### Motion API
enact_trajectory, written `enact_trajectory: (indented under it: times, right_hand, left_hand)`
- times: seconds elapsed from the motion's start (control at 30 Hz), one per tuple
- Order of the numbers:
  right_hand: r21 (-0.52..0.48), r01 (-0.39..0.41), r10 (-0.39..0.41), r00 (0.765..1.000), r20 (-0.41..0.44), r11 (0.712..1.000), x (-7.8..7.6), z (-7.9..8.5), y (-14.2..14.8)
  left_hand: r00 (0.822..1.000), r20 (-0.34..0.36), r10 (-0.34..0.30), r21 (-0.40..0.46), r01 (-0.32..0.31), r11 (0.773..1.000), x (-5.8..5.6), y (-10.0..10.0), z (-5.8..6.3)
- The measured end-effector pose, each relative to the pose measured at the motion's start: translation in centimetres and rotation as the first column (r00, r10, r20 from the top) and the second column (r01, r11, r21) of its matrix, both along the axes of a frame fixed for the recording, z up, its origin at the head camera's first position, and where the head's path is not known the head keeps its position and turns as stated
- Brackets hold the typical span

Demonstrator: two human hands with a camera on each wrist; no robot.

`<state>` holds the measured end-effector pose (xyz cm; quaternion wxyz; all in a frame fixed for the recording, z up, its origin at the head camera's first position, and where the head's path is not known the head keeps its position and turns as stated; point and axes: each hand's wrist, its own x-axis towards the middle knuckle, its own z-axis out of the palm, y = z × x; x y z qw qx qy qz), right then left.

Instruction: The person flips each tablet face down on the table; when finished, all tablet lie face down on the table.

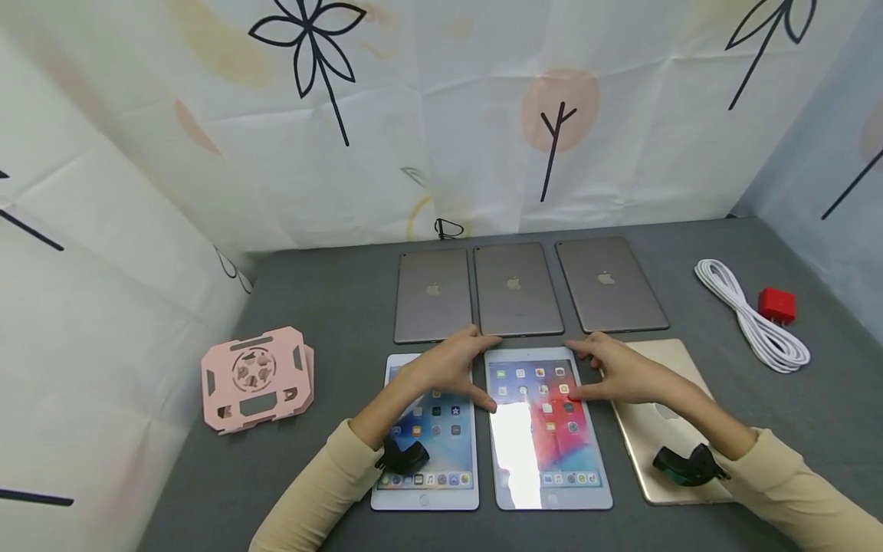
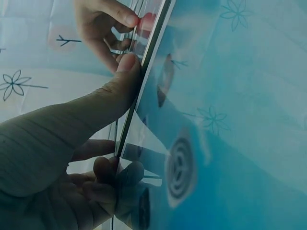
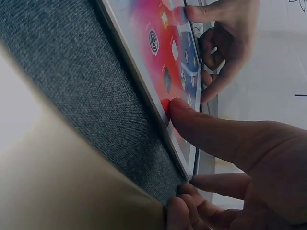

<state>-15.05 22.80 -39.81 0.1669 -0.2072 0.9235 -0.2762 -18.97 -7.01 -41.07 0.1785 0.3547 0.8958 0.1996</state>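
Left hand (image 1: pixel 450 365) and right hand (image 1: pixel 623 373) flank the red-screened tablet (image 1: pixel 549 441) at lower centre, each grip spread, though the left thumb's contact is hard to judge. Uneven pushing could skew it into the blue-screened tablet (image 1: pixel 438 448) alongside.

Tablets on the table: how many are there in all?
6 visible. Back row: left gray tablet, middle gray tablet, right gray tablet. Front row: left lit tablet, middle lit tablet, gold tablet at right, partly covered. Any stacked underneath would be hidden.
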Motion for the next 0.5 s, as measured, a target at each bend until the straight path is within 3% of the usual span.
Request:
enact_trajectory:
  times: [0.23, 0.5]
  right_hand:
    - [0.013, -0.009, 0.009, 1.000, -0.009, 1.000, 0.07, 0.04, -0.36]
    - [-0.082, 0.029, -0.021, 0.995, 0.096, 0.996, 0.10, 0.12, -0.53]
  left_hand:
    - [0.997, -0.001, 0.071, 0.021, -0.071, 0.997, 0.68, 0.48, -0.16]
    - [0.995, -0.025, 0.092, 0.014, -0.092, 0.996, 0.67, 0.89, -0.17]
